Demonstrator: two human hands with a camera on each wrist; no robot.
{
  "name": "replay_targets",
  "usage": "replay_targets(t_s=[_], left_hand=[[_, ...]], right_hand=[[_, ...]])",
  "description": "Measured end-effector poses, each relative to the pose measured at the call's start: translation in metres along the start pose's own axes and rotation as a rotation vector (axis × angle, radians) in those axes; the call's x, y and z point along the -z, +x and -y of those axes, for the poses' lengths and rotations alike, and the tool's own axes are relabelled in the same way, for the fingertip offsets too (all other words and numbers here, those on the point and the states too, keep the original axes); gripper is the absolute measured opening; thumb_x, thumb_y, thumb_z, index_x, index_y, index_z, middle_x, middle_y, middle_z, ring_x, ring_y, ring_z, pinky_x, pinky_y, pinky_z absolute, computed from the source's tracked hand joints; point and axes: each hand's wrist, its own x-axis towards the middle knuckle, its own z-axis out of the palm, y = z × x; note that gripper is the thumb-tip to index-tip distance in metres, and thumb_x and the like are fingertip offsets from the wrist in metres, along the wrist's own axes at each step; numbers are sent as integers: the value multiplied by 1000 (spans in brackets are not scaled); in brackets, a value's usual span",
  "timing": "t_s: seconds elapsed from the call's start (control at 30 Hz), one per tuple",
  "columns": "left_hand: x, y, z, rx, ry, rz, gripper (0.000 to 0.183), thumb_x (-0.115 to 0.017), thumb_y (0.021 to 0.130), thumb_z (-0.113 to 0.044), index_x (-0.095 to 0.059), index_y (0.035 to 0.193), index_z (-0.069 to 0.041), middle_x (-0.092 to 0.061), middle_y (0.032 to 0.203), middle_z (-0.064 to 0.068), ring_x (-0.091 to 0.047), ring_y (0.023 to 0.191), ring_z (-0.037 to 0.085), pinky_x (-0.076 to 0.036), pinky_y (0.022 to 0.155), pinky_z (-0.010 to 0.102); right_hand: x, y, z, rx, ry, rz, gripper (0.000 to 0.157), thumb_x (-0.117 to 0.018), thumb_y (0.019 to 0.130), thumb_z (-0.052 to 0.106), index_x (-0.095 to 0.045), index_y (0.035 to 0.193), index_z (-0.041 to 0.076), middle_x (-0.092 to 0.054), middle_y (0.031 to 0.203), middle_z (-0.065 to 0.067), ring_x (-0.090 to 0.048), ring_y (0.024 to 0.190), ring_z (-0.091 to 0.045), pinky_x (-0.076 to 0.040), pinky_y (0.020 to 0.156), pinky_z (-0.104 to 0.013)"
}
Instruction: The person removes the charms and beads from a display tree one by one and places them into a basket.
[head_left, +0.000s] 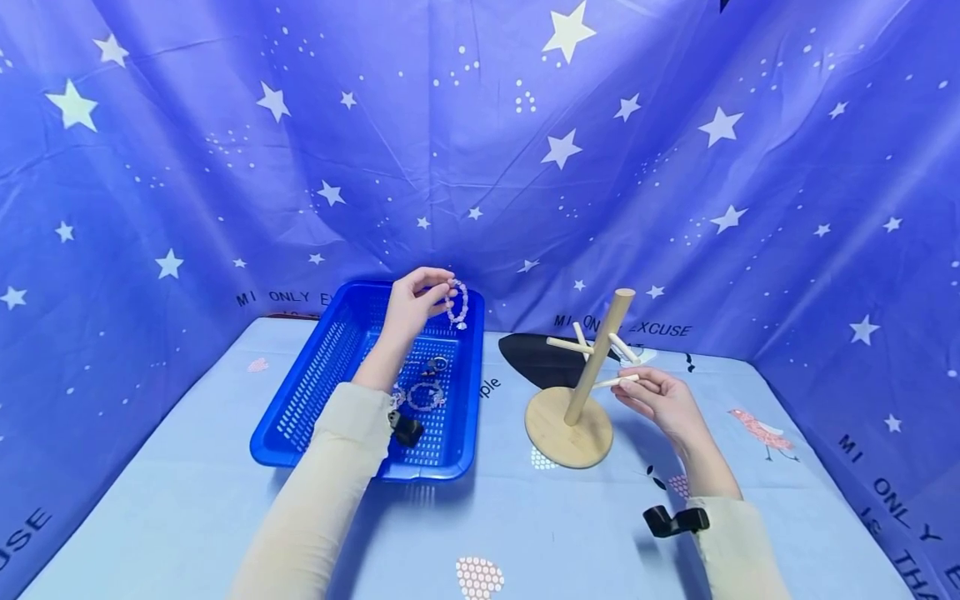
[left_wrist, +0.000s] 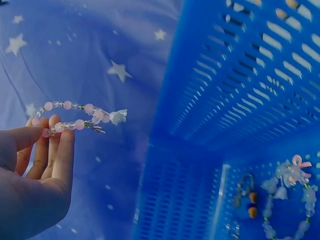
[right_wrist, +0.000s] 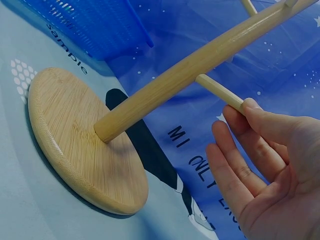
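Note:
My left hand (head_left: 414, 307) pinches a beaded bracelet (head_left: 459, 305) between thumb and fingers, above the far end of the blue basket (head_left: 480, 392). In the left wrist view the bracelet (left_wrist: 67, 105) shows pink and clear beads and a white flower charm (left_wrist: 118, 117). My right hand (head_left: 663, 402) pinches the end of a lower peg (right_wrist: 222, 91) on a wooden stand (head_left: 587, 375). The stand's round base (right_wrist: 70, 140) rests on the table, its post leaning in the head view. The pegs in sight carry nothing.
Inside the basket lie another beaded bracelet (head_left: 426, 397) with a pink bow and a dark piece with orange beads (left_wrist: 252, 205). A blue star-patterned curtain (head_left: 480, 167) hangs behind the table. The light-blue tablecloth (head_left: 570, 533) has printed figures. Black straps sit at both wrists.

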Motion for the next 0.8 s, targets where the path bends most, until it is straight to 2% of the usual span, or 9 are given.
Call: replay_targets(t_s=[0.07, 0.23, 0.43, 0.53, 0.67, 0.8], left_hand=[[4, 3, 6, 27, -12, -20, 25, -60, 97, -2, -64, 120, 7, -69, 97, 0, -68, 83, 3, -61, 80, 24], [12, 9, 18, 88, -4, -40, 26, -59, 98, -2, -63, 122, 7, -69, 98, 0, -68, 86, 7, -61, 81, 24], [20, 15, 30, 193, 17, -60, 29, -59, 99, -6, -62, 125, 5, -69, 102, 1, -69, 87, 7, -59, 93, 34], [24, 17, 36, 230, 38, -74, 29, -59, 99, -6, -62, 126, 4, -70, 108, 6, -68, 86, 5, -58, 96, 37], [28, 19, 41, 267, 81, -64, 29, -58, 100, -7, -62, 126, 3, -67, 124, 19, -68, 95, 13, -58, 96, 37], [30, 19, 46, 303, 120, -46, 29, -57, 100, -6, -62, 127, 3, -64, 131, 23, -68, 102, 19, -57, 98, 39]], right_hand=[[-1, 0, 0, -2, -10, -3, 10, -66, 95, 14, -70, 103, 18, -76, 93, 10, -73, 91, -3, -58, 87, -19], [0, 2, -2, -1, -23, -1, 11, -66, 96, 14, -69, 106, 16, -75, 95, 10, -73, 92, -4, -57, 88, -20], [1, 2, -3, 25, -10, 2, 11, -66, 96, 12, -71, 104, 16, -75, 94, 9, -73, 91, -4, -57, 87, -20], [2, 2, -3, 26, -4, 8, 12, -65, 96, 11, -72, 102, 18, -75, 94, 9, -73, 91, -4, -57, 88, -20], [0, 3, -3, 25, -6, 10, 11, -65, 96, 11, -72, 102, 18, -75, 94, 9, -73, 91, -5, -57, 88, -20], [-1, 4, -3, 24, -9, 12, 11, -66, 96, 11, -72, 103, 17, -75, 94, 9, -73, 91, -5, -57, 87, -20]])
